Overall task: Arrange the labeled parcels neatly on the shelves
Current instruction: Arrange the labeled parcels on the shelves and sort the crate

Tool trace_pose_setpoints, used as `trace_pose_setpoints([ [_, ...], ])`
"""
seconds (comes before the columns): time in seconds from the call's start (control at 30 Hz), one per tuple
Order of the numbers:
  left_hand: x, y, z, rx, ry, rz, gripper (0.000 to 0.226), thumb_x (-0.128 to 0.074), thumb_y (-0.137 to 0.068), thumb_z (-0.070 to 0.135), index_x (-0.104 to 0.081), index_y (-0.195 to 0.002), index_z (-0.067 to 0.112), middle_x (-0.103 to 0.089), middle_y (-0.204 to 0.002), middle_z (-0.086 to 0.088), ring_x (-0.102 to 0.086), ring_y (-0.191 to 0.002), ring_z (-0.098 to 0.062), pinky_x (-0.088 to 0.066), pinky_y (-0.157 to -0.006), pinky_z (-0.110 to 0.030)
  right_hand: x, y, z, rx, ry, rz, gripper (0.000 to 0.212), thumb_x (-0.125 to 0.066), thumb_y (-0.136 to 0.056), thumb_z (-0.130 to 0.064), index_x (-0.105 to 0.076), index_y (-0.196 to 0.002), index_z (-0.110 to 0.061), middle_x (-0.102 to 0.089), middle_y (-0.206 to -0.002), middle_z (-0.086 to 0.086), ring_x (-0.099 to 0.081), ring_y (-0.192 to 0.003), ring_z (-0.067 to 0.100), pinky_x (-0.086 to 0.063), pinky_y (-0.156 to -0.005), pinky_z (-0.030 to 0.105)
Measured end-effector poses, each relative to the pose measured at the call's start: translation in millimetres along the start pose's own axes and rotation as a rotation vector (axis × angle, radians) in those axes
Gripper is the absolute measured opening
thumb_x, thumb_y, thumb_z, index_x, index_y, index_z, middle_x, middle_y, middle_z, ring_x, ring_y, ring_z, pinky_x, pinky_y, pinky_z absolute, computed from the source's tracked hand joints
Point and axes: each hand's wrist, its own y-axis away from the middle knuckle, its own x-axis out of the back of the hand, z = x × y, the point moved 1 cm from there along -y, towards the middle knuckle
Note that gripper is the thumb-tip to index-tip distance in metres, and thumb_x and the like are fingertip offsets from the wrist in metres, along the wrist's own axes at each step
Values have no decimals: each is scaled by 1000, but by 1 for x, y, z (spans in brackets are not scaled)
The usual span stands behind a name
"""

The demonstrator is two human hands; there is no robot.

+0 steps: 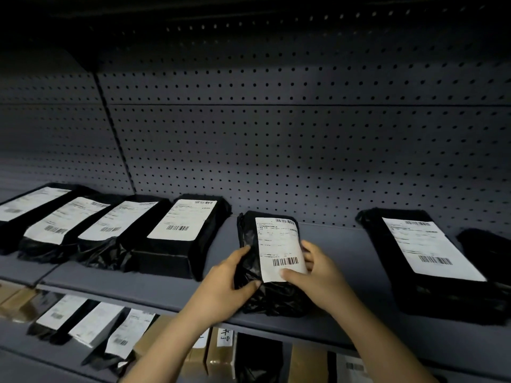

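A black plastic parcel [249,236] with a white barcode label lies lengthwise on the grey shelf [132,286], near its middle. My left hand [229,283] grips its left side and my right hand [315,269] grips its right side, thumb on the label. To the left, several black labeled parcels [182,230] lie side by side in a row. To the right lies another black labeled parcel [425,255], with a dark parcel [486,250] at the far right edge.
A perforated grey back panel [304,134] rises behind the shelf. A lower shelf [25,344] holds labeled black parcels [94,324] and brown cardboard boxes [221,352]. Bare shelf shows on both sides of the held parcel.
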Motion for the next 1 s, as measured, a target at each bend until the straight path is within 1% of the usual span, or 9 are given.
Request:
trace_pose_setpoints([
  [0.07, -3, -2, -1, -22, 31, 31, 65, -72, -85, 25, -39, -141, 34, -68, -109, 10, -66, -94, -11, -49, -79, -12, 2, -1, 2, 10, -61, 34, 74, -79, -79, -13, -42, -142, -24, -58, -106, -23, -53, -86, -13, -43, -65, 9],
  [0.13, -5, -3, 1, -52, 81, 75, 63, -73, -84, 23, -42, -137, 36, -69, -110, 12, -67, -81, -1, -50, -76, -12, 4, 0, 2, 46, -101, 72, 73, -81, -76, -10, -47, -138, -27, -59, -104, -25, -56, -88, -13, -45, -64, 7],
  [0.2, -6, -4, 6, -74, 166, 127, 58, -74, -83, 23, -47, -133, 37, -67, -114, 19, -63, -93, 8, -47, -83, -10, 8, 1, 2, 84, -150, 106, 73, -82, -74, -8, -49, -135, -30, -61, -105, -24, -59, -91, -14, -47, -66, 7],
  [0.27, -5, -6, 13, -113, 263, 182, 55, -74, -82, 24, -51, -131, 33, -64, -120, 23, -57, -113, 5, -45, -98, -20, 13, 2, -2, 139, -191, 145, 72, -82, -73, -8, -50, -131, -35, -62, -108, -23, -59, -95, -15, -48, -69, 7],
  [0.33, -2, -8, 25, -169, 344, 238, 52, -75, -81, 24, -53, -128, 30, -60, -123, 26, -54, -119, 4, -41, -105, -24, 17, 3, -7, 216, -216, 186, 73, -83, -72, -8, -49, -129, -39, -62, -111, -22, -59, -100, -12, -49, -72, 8],
  [0.6, 13, -16, 59, -335, 485, 439, 53, -75, -77, 21, -55, -125, 29, -58, -129, 11, -51, -127, -12, -41, -108, -40, 34, 10, -30, 520, -401, 216, 75, -79, -73, 7, -50, -133, -28, -59, -126, 0, -61, -114, 7, -53, -85, 19],
  [0.7, 17, -16, 64, -390, 487, 467, 54, -75, -78, 18, -55, -125, 32, -56, -131, 11, -49, -129, -13, -40, -109, -37, 39, 14, -36, 603, -404, 229, 74, -77, -74, 8, -50, -132, -29, -56, -131, -1, -55, -123, 10, -51, -91, 20],
  [0.87, 18, -14, 68, -433, 498, 500, 53, -74, -77, 13, -55, -125, 27, -53, -133, 21, -45, -132, -6, -36, -106, -17, 39, 17, -40, 640, -410, 249, 79, -78, -74, 7, -46, -132, -36, -51, -138, -6, -50, -128, 8, -49, -92, 18],
  [1.0, 18, -14, 68, -447, 481, 525, 53, -73, -78, 14, -55, -125, 27, -53, -134, 18, -42, -134, -6, -34, -109, -19, 38, 16, -40, 646, -419, 249, 78, -79, -73, 6, -48, -133, -35, -50, -139, -2, -51, -128, 12, -50, -94, 21],
])
